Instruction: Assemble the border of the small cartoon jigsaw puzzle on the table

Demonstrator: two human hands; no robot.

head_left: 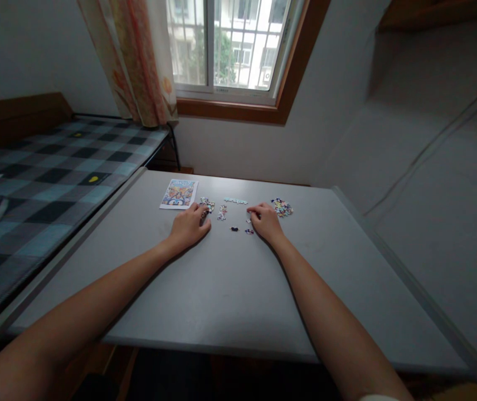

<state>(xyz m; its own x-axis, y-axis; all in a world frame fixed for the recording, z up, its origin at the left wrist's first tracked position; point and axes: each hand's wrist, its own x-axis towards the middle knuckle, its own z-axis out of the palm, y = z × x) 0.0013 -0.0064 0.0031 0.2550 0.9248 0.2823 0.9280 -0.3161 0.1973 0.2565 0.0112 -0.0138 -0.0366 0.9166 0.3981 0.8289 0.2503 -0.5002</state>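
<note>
Both my arms reach out over a grey table [230, 289]. My left hand [189, 225] rests on the tabletop with its fingers curled, beside a small heap of jigsaw pieces [207, 204]. My right hand [266, 220] lies knuckles up with its fingertips pinched at a small piece near several loose pieces [248, 226]. Between my hands lie a short joined strip of pieces [235, 201], a small cluster [222, 212] and one dark piece [234, 229]. A colourful picture card [179, 194] lies to the left of them.
Another heap of jigsaw pieces [282, 208] lies right of my right hand. A bed with a checked cover [50, 178] borders the table on the left. A window [230, 44] with a curtain [138, 61] is behind, and a white wall runs along the right.
</note>
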